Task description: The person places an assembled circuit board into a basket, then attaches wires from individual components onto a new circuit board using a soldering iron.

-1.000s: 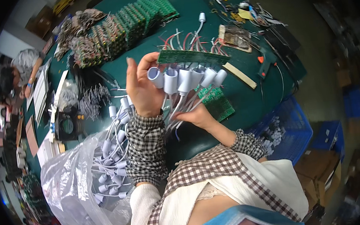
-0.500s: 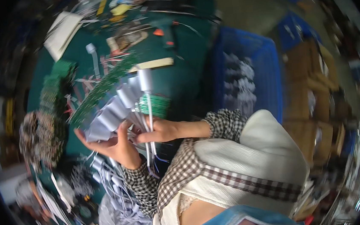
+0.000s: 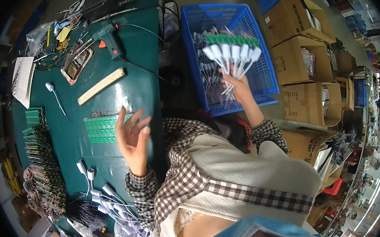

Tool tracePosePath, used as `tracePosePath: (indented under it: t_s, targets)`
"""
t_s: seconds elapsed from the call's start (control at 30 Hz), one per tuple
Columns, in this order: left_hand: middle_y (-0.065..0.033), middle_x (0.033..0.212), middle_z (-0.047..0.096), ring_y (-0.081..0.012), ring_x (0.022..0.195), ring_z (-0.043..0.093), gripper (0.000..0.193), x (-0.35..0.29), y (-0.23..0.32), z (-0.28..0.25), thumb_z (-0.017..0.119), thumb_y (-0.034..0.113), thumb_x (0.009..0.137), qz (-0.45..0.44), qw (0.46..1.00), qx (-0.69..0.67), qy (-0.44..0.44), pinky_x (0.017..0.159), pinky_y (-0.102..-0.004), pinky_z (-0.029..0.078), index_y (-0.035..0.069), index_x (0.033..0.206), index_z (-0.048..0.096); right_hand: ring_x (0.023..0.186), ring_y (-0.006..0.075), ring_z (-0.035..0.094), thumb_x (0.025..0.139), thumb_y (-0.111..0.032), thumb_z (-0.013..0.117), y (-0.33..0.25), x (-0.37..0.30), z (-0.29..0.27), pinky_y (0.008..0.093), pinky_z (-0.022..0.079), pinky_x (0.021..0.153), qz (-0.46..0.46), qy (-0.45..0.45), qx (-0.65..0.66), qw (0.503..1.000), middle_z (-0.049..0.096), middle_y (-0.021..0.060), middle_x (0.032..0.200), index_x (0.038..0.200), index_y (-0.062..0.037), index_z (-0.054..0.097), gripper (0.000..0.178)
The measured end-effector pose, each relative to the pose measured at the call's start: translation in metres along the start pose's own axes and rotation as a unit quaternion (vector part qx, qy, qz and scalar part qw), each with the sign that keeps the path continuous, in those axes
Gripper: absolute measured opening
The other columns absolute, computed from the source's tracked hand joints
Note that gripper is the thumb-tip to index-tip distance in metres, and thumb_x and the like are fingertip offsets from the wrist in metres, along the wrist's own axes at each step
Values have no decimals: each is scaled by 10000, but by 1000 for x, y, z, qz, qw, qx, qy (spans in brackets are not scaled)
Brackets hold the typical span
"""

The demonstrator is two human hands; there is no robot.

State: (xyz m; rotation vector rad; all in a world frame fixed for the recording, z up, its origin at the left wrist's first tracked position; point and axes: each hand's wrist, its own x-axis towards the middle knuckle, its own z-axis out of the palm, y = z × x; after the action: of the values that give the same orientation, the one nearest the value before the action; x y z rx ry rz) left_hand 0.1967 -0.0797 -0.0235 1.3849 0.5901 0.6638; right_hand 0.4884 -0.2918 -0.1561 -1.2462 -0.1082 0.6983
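Note:
My right hand (image 3: 238, 87) is closed round the cords of a bunch of white cables (image 3: 234, 59), holding them over the blue basket (image 3: 271, 73). The white cylindrical ends fan out away from my fingers. Just past those ends shows a row of green circuit boards (image 3: 232, 39); whether it is joined to the cables I cannot tell. With fingers spread and nothing in them, my left hand (image 3: 133, 139) hovers above the green table (image 3: 72, 142). Partly behind its fingers lies a green circuit board panel (image 3: 102, 129).
More white cables (image 3: 111, 202) lie by the table's near edge. Stacked green boards (image 3: 41, 154) line the left. A glue gun (image 3: 110, 40), a wooden strip (image 3: 101, 86) and a lone white cable (image 3: 56, 96) lie farther back. Cardboard boxes (image 3: 304, 101) stand right of the basket.
My right hand has carried the white cable bunch from the table rightward to over the basket. My left hand has let go of the bunch and opened. The view has shifted right.

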Motion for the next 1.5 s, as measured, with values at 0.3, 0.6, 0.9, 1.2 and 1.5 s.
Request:
tracePosePath:
  t_s: [0.3, 0.6, 0.9, 1.2, 1.5]
  targets:
    - [-187, 1259, 657, -247, 1110, 659, 473, -43, -24, -32, 639, 53, 990, -88, 991, 47, 86, 1008, -364, 492, -41, 1431, 493, 794, 183, 673, 853, 21, 660, 111, 11, -128, 299, 546, 682, 173, 94, -51, 979, 718, 142, 1142, 1302, 5, 585, 456]
    - [-177, 1257, 659, -244, 1115, 656, 494, -53, -27, -21, 648, 61, 985, -68, 992, 63, 80, 1021, -368, 486, -38, 1441, 487, 817, 195, 703, 830, -301, 808, 153, 49, -165, 342, 561, 724, 197, 106, -369, 902, 745, 137, 958, 1110, 53, 676, 471]
    - [-162, 1240, 665, -230, 1121, 656, 507, -84, -24, -38, 664, -28, 942, -59, 983, 34, 171, 1018, -363, 493, -35, 1421, 499, 828, 122, 668, 912, -182, 768, 94, 78, -70, 282, 540, 766, -118, 116, -319, 933, 735, 75, 951, 1130, 5, 717, 291]
    - [-115, 1147, 709, -186, 1053, 681, 400, -111, -34, -39, 724, 15, 917, 2, 935, 73, 346, 968, -323, 520, -2, 1299, 606, 927, 170, 691, 930, -39, 713, -24, 2, 229, 292, 565, 809, -275, -320, -251, 871, 713, 108, 1052, 1271, -5, 638, 351]
    - [-199, 1411, 518, -392, 1271, 520, 682, -168, -46, -78, 880, 247, 757, -131, 609, 541, 564, 1053, -490, 418, 88, 1353, 589, 1322, 435, 463, 763, -323, 868, 44, -14, 325, 496, 415, 1081, -374, -502, -498, 600, 468, 234, 1460, 1510, -101, 420, 899]
